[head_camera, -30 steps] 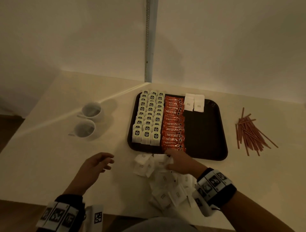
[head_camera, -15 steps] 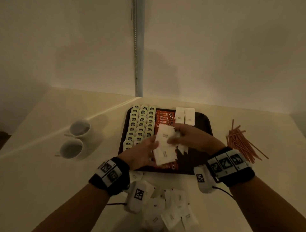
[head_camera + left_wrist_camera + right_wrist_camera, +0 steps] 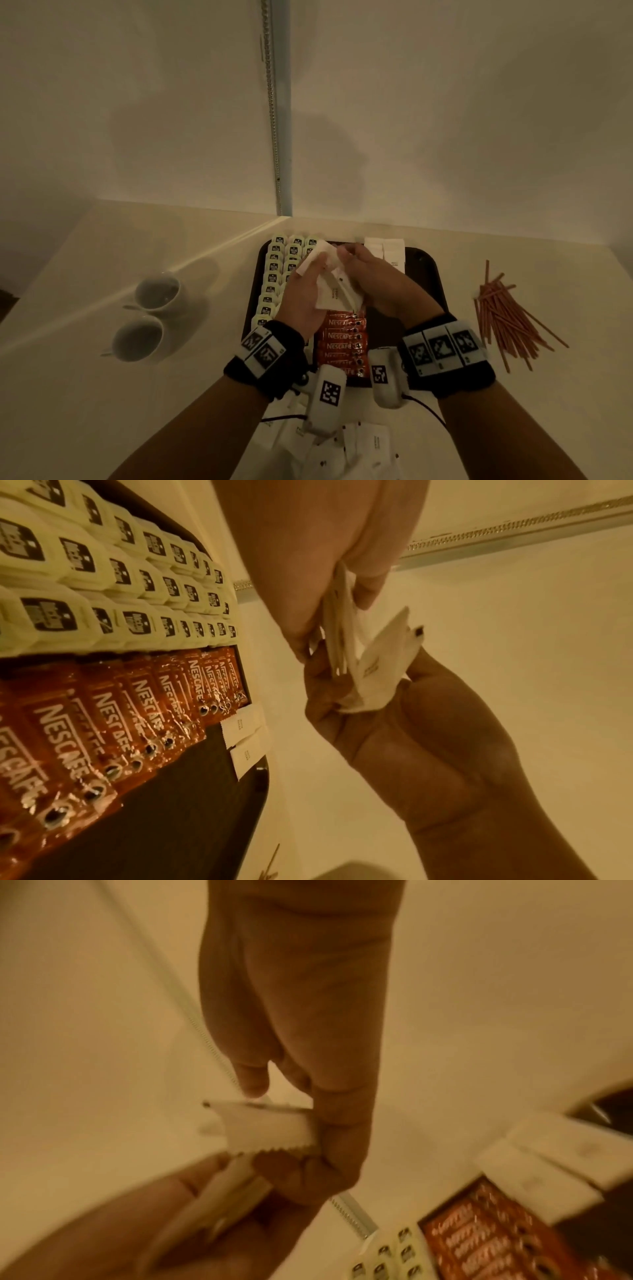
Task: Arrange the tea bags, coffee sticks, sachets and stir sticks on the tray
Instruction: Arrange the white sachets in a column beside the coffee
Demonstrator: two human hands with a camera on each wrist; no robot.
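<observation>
- Left hand (image 3: 301,294): raised over the middle of the tray, fingers curled around a small bundle of white sachets (image 3: 334,291), thumb on top.
- Right hand (image 3: 380,284): just beside the left hand, its fingertips pinching the upper edge of the same bundle; the wrist views show one sachet fanned out from the rest, though blur makes the exact count of sachets uncertain.
- Tray (image 3: 428,270): dark, rectangular with rounded corners, lying on the pale table (image 3: 102,411) near the wall.
- Tea bags (image 3: 274,270): pale packets with dark labels, set in three neat overlapping columns along the left side of the tray.
- Coffee sticks (image 3: 340,339): red-orange, lettered NESCAFE, stacked in one overlapping column directly right of the tea bags.
- Two placed sachets (image 3: 385,251): side by side at the far edge of the tray, right of the coffee sticks.
- Loose sachets (image 3: 363,445): a scattered pile on the table at the near edge, below the wrists.
- Stir sticks (image 3: 503,315): a loose reddish heap on the table, right of the tray and apart from it.
- Two white cups (image 3: 147,318): side by side on the table, left of the tray.
</observation>
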